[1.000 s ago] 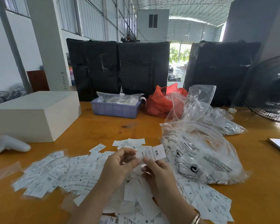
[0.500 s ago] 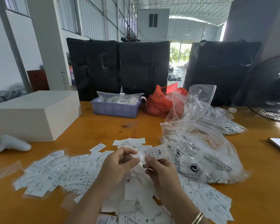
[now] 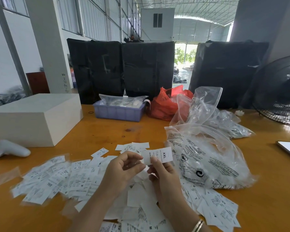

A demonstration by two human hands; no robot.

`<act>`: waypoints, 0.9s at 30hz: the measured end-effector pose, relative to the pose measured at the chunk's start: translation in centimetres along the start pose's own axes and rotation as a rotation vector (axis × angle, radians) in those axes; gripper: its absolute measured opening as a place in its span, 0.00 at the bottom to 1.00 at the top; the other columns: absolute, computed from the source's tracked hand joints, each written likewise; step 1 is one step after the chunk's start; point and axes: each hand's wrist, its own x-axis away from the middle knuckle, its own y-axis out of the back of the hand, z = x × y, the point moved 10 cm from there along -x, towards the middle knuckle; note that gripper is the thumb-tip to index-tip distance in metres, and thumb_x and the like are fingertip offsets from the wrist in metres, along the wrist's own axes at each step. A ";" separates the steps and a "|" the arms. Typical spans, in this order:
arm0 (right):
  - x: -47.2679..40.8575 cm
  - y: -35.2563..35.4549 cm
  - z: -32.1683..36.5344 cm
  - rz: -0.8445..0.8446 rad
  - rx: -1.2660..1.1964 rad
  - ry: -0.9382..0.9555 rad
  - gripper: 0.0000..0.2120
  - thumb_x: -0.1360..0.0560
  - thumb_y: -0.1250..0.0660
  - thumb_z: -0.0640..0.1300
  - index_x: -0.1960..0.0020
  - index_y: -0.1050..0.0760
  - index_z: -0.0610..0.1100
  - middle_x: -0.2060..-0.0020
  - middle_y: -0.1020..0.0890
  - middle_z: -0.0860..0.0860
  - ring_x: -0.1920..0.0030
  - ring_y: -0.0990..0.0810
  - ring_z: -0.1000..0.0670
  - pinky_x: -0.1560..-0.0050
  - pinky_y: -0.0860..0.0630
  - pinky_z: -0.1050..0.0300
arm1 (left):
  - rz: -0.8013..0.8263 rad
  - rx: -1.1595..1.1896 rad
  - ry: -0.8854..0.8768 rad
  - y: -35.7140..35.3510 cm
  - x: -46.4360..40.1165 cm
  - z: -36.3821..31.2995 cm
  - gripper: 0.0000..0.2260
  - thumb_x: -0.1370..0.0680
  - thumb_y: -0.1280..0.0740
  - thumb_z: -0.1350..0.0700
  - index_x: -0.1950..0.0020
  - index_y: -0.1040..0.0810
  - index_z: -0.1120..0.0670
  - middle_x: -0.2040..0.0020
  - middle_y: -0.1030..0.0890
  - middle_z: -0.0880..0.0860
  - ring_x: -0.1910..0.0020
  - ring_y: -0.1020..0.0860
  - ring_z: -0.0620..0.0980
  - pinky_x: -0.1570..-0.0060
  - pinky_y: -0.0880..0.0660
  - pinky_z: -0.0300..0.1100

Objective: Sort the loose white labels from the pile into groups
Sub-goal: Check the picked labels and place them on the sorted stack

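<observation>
Your right hand [image 3: 164, 171] pinches an XXL label [image 3: 159, 155] above the pile of labels [image 3: 60, 180], its long axis crosswise, print turned sideways. Your left hand [image 3: 124, 168] curls beside it, fingertips at its left edge. Just right lies a clear bag [image 3: 206, 158]; farther back, a purple tray [image 3: 118, 112].

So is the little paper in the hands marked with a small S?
No, the label pinched by the right hand beside the left hand reads XXL.
</observation>
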 end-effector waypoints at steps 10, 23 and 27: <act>0.0 -0.6 -0.2 0.025 -0.040 -0.006 0.08 0.31 0.29 0.45 0.55 0.19 0.42 0.65 0.19 0.47 0.68 0.24 0.53 0.65 0.27 0.60 | -0.036 -0.023 -0.029 0.2 0.0 -0.2 0.05 0.30 0.26 0.59 0.59 0.19 0.51 0.62 0.15 0.47 0.62 0.17 0.43 0.63 0.25 0.28; -0.1 0.1 -0.4 -0.042 0.011 -0.005 0.07 0.29 0.29 0.45 0.55 0.19 0.42 0.67 0.19 0.48 0.68 0.23 0.54 0.64 0.27 0.60 | -0.012 0.043 -0.027 0.0 0.1 -0.3 0.06 0.31 0.27 0.54 0.57 0.19 0.53 0.62 0.15 0.50 0.60 0.17 0.46 0.60 0.24 0.31; -0.2 0.4 0.1 -0.063 -0.031 0.015 0.05 0.29 0.29 0.45 0.58 0.19 0.44 0.67 0.19 0.48 0.68 0.24 0.53 0.64 0.28 0.59 | -0.024 0.058 -0.027 0.1 0.1 -0.3 0.12 0.35 0.28 0.49 0.57 0.19 0.53 0.63 0.15 0.50 0.61 0.17 0.46 0.60 0.24 0.30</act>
